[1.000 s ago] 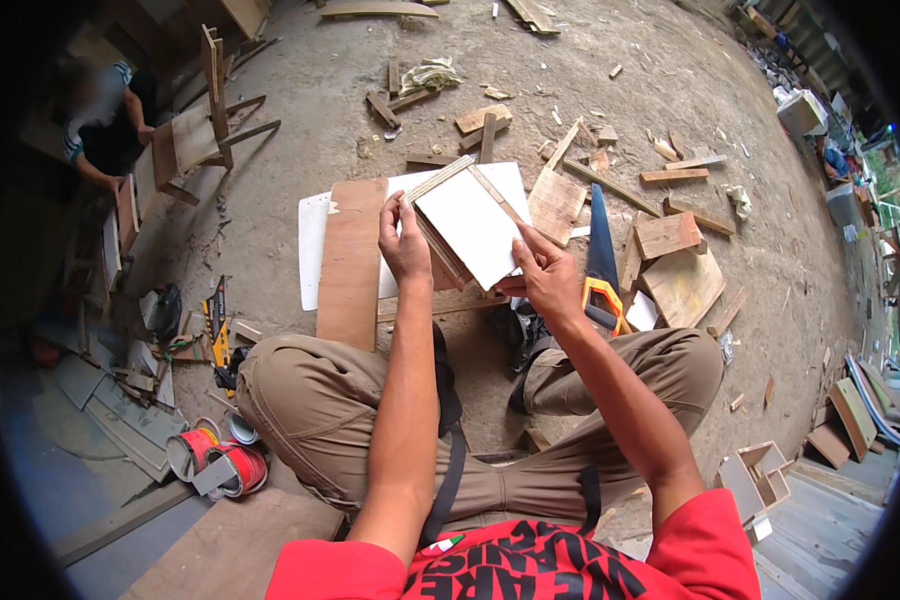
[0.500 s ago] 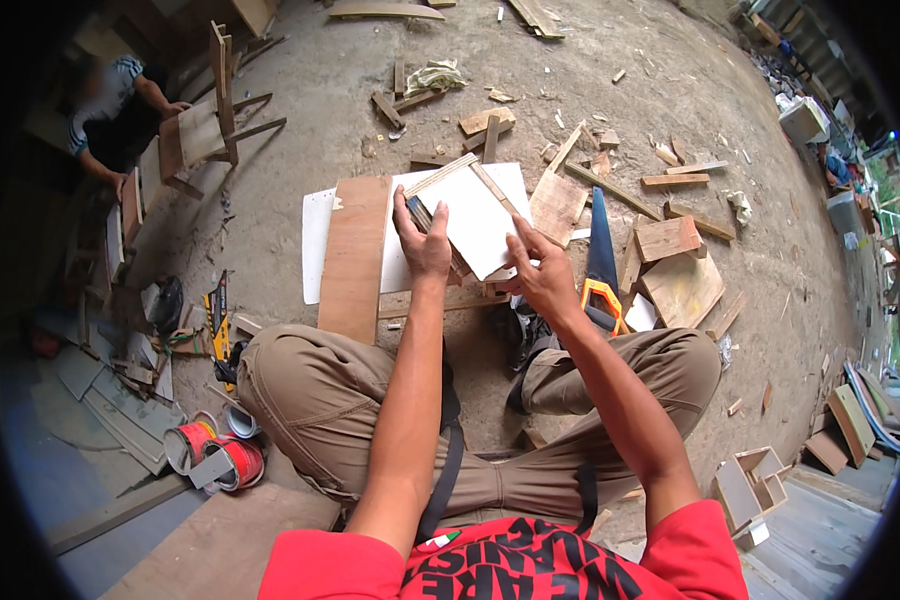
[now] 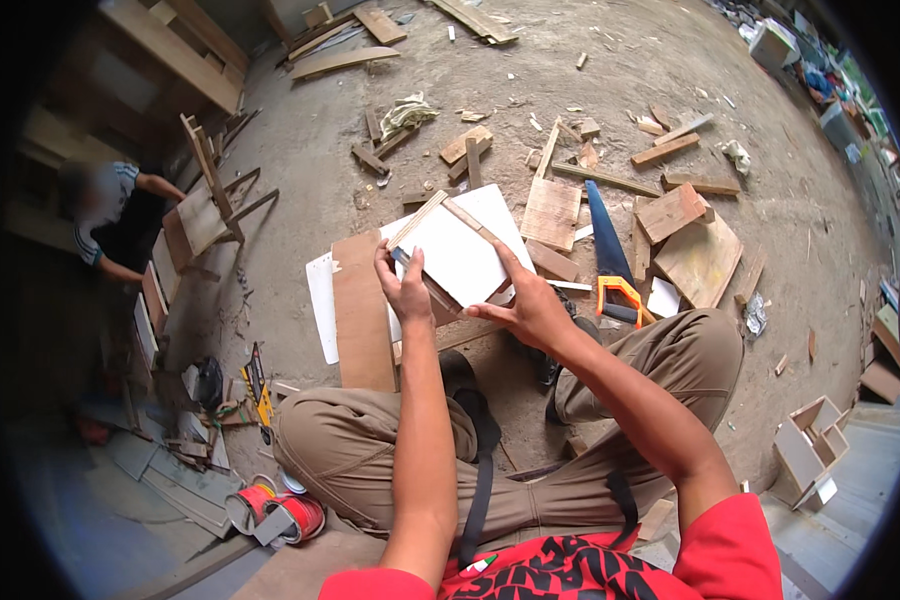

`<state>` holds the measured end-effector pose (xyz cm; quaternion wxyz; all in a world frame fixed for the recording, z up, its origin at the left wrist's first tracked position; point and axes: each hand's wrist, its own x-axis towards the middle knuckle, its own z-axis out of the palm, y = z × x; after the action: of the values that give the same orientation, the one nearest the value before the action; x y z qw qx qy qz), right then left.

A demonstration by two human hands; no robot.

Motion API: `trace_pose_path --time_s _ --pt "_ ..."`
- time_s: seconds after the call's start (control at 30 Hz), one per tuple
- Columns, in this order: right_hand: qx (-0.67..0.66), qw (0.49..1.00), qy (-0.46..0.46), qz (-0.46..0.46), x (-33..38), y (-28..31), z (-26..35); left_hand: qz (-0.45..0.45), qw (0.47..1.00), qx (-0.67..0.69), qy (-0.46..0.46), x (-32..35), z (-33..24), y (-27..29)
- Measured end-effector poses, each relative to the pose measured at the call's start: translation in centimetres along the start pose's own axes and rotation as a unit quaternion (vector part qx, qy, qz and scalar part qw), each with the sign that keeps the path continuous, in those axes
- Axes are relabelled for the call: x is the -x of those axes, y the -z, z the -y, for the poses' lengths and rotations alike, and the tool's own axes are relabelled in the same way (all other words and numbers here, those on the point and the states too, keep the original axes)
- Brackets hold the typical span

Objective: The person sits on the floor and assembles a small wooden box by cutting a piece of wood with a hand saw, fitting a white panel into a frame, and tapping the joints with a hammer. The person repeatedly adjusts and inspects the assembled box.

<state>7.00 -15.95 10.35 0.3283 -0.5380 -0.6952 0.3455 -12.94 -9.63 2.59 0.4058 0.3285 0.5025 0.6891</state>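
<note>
While I sit on the dirt floor, a brown board lies flat before my knees, touching the white sheet under it. Above them I hold a white panel, tilted: my left hand pinches its near left edge, fingers closed on it, and my right hand grips its lower right edge. A saw lies just right of the panel.

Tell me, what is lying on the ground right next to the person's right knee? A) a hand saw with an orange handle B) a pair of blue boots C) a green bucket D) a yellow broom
A: a hand saw with a dark blade and an orange handle lies on the dirt floor, just beyond the right knee, beside the wood offcuts.
</note>
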Motion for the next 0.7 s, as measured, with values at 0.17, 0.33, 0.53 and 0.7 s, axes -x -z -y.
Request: trace_pose_path --time_s 0.17,0.33,0.53,0.7 --pt "-0.066 0.996 -0.046 -0.035 0.7 -1.1 -0.5 -0.004 1.0 0.018 0.014 0.4 -0.8 -1.3" --pt "-0.026 0.995 -0.055 -0.077 0.8 -1.8 -0.6 -0.013 0.999 0.027 0.034 0.4 -0.9 -1.4" --pt "-0.019 0.993 0.038 -0.106 0.5 -2.7 -1.7 -0.006 0.999 0.033 0.039 -0.1 -0.6 -0.7" --pt "-0.036 0.989 0.044 -0.134 0.8 -3.4 -1.8 0.025 0.999 0.013 0.022 -0.6 -0.4 -0.2"
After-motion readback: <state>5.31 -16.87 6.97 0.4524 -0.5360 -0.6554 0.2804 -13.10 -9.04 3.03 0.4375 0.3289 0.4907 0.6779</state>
